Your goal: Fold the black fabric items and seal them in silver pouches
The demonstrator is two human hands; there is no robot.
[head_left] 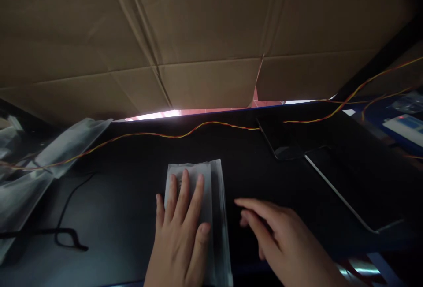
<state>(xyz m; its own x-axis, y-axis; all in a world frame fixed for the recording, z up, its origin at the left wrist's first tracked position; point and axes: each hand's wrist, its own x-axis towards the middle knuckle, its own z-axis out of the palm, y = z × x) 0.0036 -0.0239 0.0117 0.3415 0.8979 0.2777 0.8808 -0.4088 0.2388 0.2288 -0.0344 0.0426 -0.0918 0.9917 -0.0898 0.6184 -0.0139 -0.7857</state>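
A frosted plastic zip bag (216, 216) lies flat on the dark table in front of me, with a whitish layer and a small dark marking inside. Spread across its left part, my left hand (180, 229) rests palm down, fingers stretched out. My right hand (277, 234) hovers just right of the bag, apart from it and holding nothing. Its index finger points left and the thumb sits a little below it; the other fingers are curled and partly hidden.
More frosted bags (74, 146) lie at the left, near a pair of dark-framed glasses (71, 236). A twisted red-yellow wire (158, 135) crosses the table's back. At right lie a phone (284, 139) and a tablet (350, 185). Cardboard (211, 22) stands behind.
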